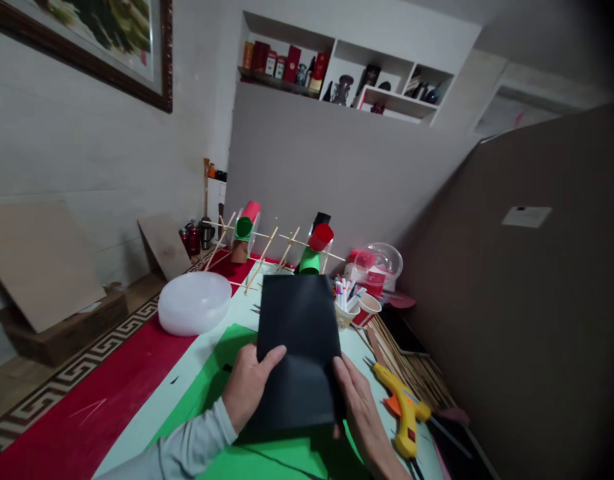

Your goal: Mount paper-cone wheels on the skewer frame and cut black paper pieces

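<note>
A black sheet of paper (299, 320) is held up in front of me, with a faint crease across its middle. My left hand (249, 380) grips its left edge, thumb lying on the front face and fingers hidden behind. At the right edge my right hand (357, 400) pinches it, the thumb along the border. Beneath the sheet lies green paper (187, 413) on a pale green sheet (131, 433). Close to my right hand rests a yellow glue gun (407, 407) with an orange trigger.
Stick frames holding rolled coloured paper tubes (309, 260) stand at the back. A white translucent round container (195, 303) sits at left. Cups, one holding markers (347, 295), and a bundle of thin sticks (411, 363) are on the right. A grey panel (527, 300) rises at right.
</note>
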`<action>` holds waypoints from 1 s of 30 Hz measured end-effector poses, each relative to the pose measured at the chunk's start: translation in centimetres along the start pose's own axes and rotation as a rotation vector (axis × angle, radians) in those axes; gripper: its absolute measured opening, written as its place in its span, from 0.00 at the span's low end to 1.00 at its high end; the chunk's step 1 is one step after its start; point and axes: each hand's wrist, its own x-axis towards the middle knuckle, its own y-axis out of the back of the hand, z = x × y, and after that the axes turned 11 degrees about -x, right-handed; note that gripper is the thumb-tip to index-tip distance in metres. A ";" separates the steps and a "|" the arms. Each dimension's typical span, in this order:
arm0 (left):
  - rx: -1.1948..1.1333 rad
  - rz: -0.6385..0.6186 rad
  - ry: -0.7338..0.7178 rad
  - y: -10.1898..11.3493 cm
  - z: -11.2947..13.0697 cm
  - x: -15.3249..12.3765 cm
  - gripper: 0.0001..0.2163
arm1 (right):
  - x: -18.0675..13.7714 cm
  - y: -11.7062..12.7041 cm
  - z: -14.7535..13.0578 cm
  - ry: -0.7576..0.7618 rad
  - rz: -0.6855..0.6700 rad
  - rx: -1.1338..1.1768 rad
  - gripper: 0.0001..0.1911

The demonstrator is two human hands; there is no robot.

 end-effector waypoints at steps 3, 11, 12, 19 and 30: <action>-0.040 0.051 0.019 0.3 -0.3 0.5 0.21 | 0.0 -0.3 -0.4 -0.012 -0.088 0.000 0.34; -0.039 0.095 0.068 0.8 -1.3 0.8 0.27 | 0.6 -0.9 -0.1 0.323 0.027 -0.166 0.24; -0.035 0.098 0.061 0.8 -1.3 0.8 0.27 | 0.5 -0.7 0.0 0.346 0.030 -0.171 0.23; -0.024 0.116 0.058 0.8 -1.1 0.9 0.30 | 0.2 -0.1 -0.6 0.417 0.052 -0.156 0.22; -0.146 0.190 0.171 1.1 0.9 0.6 0.29 | 0.8 1.1 -2.4 0.352 -0.073 -0.067 0.24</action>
